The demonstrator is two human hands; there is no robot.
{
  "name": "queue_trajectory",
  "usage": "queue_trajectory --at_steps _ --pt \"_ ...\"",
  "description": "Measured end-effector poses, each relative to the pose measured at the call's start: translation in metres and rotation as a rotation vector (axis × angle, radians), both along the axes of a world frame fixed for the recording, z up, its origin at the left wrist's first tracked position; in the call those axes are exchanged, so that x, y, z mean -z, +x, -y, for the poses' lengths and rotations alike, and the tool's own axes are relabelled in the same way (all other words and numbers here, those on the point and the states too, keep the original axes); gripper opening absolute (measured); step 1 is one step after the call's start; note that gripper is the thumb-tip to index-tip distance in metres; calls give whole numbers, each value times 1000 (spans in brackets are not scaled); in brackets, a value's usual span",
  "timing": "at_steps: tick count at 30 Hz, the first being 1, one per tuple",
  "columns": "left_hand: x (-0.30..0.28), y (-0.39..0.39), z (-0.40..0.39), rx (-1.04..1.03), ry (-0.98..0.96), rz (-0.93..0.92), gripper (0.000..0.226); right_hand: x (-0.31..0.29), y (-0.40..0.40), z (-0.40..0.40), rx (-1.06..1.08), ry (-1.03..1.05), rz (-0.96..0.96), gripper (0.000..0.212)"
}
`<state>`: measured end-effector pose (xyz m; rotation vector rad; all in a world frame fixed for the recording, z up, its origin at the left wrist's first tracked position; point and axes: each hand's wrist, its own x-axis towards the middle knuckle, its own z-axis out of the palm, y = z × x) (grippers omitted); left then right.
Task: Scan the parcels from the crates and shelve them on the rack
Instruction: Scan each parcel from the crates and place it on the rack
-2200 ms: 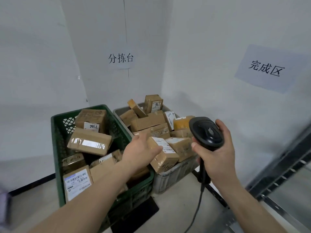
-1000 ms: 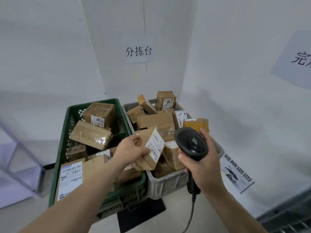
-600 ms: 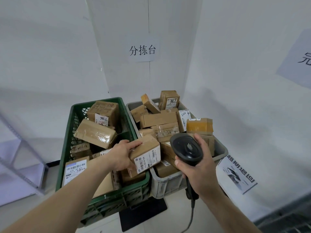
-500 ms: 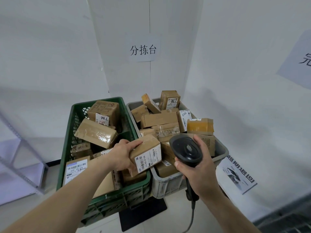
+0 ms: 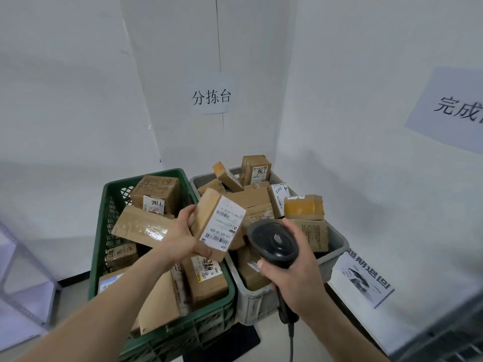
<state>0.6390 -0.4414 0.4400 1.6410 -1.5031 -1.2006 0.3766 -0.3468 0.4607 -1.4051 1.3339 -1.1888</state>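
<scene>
Left hand fingers gripping parcel, label text blurred, right hand fingers wrapped round scanner, cable cut off.

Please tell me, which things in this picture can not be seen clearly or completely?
All in the head view:
- Held parcel: the small label print is too fine to read; the left hand covers its near side.
- Scanner: its window faces away; the right hand hides the handle.
- Right wall sign: cut off by the picture edge.
- Green crate: the lower parcels are buried.
- Rack: only a blurred frame shows at the left edge.
</scene>
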Motion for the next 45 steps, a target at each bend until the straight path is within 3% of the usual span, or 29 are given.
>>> queue_trajectory --at_steps 2,5,10,17,45 --pt "-4 -3 1 -57 -40 -41 152 -5 7 0 8 8 13 93" --pt "-6 -9 3 -75 -95 -37 157 -14 20 -1 25 8 26 92" --pt "-2 -12 4 -80 -206 43 142 -31 37 -4 25 -22 34 84" --pt "-3 -10 1 -51 -306 40 140 -37 65 -3 71 -11 101 98" --pt "-16 16 -12 48 -317 -81 140 -37 112 -25 145 -81 118 94"
